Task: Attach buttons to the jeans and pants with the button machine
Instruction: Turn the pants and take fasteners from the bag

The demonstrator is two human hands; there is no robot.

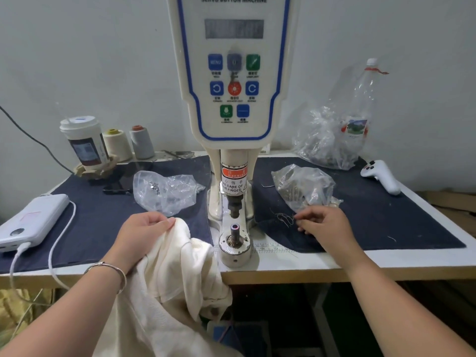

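Left hand (144, 228) grips cream fabric pants (175, 274) at the bench's front edge; right hand (327, 222), fingers curled, pinches something unclear beside a clear plastic bag of buttons (304, 186). White button machine's (233, 73) die sits bare; pressing not begun.

Bare forearms (silver bangle (108, 270), left wrist).

L hand (144, 229) grips cloth, fingers curled, wrist bent. R hand (325, 222) reaches fwd, palm down, fingertips (300, 223) pinching loosely.

Single view, head-worn, wide-angle. Looks forward and down from the near edge of the table (296, 264), close in, facing the button machine (234, 73) at centre and the wall behind.
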